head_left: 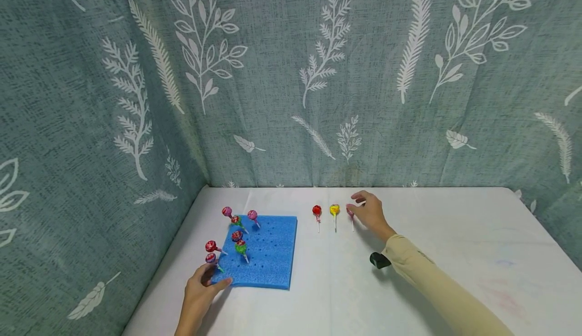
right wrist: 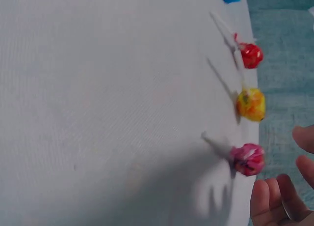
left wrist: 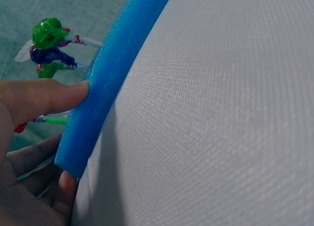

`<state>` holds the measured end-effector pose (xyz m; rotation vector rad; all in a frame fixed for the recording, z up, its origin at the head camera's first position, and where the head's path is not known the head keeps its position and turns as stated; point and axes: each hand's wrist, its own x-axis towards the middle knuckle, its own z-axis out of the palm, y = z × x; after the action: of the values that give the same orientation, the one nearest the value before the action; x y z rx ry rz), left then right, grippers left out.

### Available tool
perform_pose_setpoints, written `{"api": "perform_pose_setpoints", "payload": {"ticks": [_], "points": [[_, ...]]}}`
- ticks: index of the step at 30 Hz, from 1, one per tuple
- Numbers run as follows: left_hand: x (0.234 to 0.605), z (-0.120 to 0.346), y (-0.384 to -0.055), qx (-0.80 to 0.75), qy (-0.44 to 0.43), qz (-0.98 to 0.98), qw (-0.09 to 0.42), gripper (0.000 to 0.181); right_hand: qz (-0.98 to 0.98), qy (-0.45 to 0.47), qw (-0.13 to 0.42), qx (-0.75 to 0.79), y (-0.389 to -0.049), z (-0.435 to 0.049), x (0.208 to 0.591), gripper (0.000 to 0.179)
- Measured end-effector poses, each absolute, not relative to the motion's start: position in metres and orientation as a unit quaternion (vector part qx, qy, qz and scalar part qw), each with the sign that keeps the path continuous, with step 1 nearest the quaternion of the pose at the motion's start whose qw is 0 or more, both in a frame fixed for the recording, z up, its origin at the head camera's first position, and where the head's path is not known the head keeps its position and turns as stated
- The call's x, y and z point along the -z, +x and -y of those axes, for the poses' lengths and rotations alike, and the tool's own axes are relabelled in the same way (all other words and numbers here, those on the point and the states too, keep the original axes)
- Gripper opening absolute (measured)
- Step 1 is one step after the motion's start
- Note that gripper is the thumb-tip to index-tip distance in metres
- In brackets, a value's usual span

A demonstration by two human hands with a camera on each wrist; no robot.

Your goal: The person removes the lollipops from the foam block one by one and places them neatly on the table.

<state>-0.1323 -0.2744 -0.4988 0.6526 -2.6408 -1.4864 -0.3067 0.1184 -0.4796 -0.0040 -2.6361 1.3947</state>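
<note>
My left hand [head_left: 200, 288] grips the near left corner of a blue foam board [head_left: 273, 250] with small holes. In the left wrist view the thumb [left wrist: 64, 96] presses the near edge, and the other fingers lie round the corner. Several wrapped lollipops stand in the board's left part, among them a green lollipop [head_left: 241, 247] and a pink lollipop [head_left: 252, 215]. My right hand [head_left: 370, 213] reaches over another pink lollipop [right wrist: 248, 159] lying on the table. Its fingers are loosely bent and apart, beside the candy with nothing between them.
A red lollipop [head_left: 317, 209] and a yellow lollipop [head_left: 334, 208] lie in a row left of the right hand, sticks toward me. The white table [head_left: 345, 295] ends at a green leaf-patterned curtain [head_left: 273, 98] at the back and left. A black wrist camera [head_left: 379, 260] hangs at the right sleeve.
</note>
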Motion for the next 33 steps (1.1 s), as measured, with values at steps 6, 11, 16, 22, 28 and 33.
{"api": "perform_pose_setpoints", "payload": {"ticks": [6,11,16,22,28,33], "points": [[0.498,0.276,-0.133,0.480,0.211,0.851,0.017,0.082,0.875,0.016,0.085,-0.477,-0.302,-0.110,0.467,0.028],[0.498,0.277,-0.134,0.481,0.208,0.852,0.015,0.080,0.870,0.032,0.086,-0.485,-0.302,-0.101,0.460,0.026],[0.499,0.278,-0.134,0.480,0.205,0.853,0.015,0.080,0.867,0.039,0.078,-0.491,-0.297,-0.089,0.451,0.024],[0.500,0.278,-0.134,0.478,0.209,0.853,0.017,0.081,0.857,0.063,0.077,-0.505,-0.290,-0.076,0.442,0.022],[0.501,0.277,-0.134,0.477,0.211,0.853,0.015,0.082,0.840,0.096,0.079,-0.528,-0.285,-0.063,0.437,0.021],[0.502,0.277,-0.134,0.480,0.210,0.852,0.016,0.082,0.839,0.105,0.079,-0.529,-0.284,-0.054,0.433,0.020]]}}
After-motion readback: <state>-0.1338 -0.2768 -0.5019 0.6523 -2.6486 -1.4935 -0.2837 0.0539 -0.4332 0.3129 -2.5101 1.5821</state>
